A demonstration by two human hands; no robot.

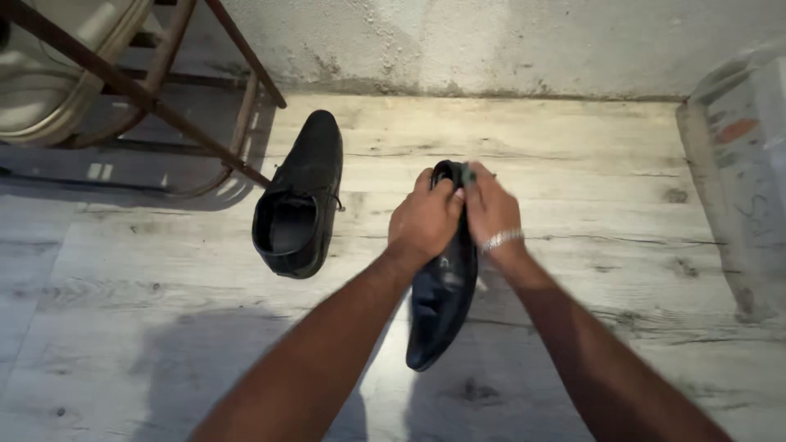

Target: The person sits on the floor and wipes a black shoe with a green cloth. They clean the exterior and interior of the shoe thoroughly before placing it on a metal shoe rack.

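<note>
My left hand (424, 219) grips the heel end of a black leather shoe (440, 303), which hangs with its toe pointing down toward me. My right hand (490, 206), with a silver bracelet on the wrist, presses against the same shoe's heel from the right; a small dark greenish thing shows at its fingertips, too small to tell what it is. The matching black shoe (299, 196) stands alone on the pale wooden floor to the left, opening facing me.
A metal-framed chair (147, 90) with a beige seat stands at the upper left. A rough plaster wall (491, 41) runs along the back. A grey concrete block (737, 172) stands at the right edge.
</note>
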